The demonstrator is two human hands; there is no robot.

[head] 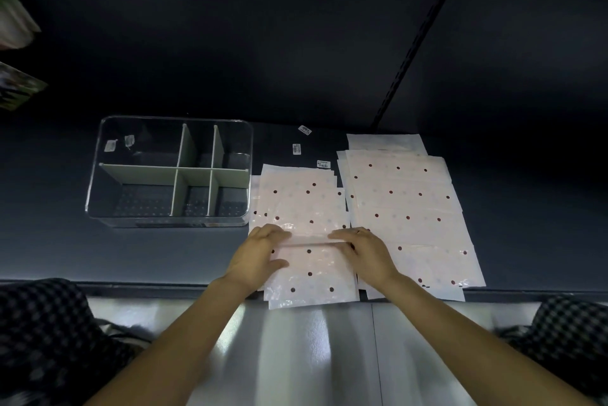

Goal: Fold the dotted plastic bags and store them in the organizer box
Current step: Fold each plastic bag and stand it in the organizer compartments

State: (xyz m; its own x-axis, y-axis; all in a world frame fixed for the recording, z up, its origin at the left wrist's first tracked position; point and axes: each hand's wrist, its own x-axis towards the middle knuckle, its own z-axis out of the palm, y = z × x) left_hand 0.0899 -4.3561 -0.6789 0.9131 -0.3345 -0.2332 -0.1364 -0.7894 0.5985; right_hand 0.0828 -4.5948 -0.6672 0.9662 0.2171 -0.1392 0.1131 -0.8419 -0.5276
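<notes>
Top dotted bag (307, 261) lies on the near stack at the table's front edge, and I'm mid-fold: my left hand (260, 252) and right hand (362, 251) press flat on its crease, fingers mostly straight, gripping nothing. Next probably needs a second fold small enough for a compartment of the organizer box (108, 155), just left and empty of bags; second stack (408, 208) waits right.

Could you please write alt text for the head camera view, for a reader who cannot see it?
A person's left hand and right hand rest on a dotted plastic bag on a dark table. A second pile of dotted bags lies to the right; a clear organizer box with white dividers stands to the left.
</notes>
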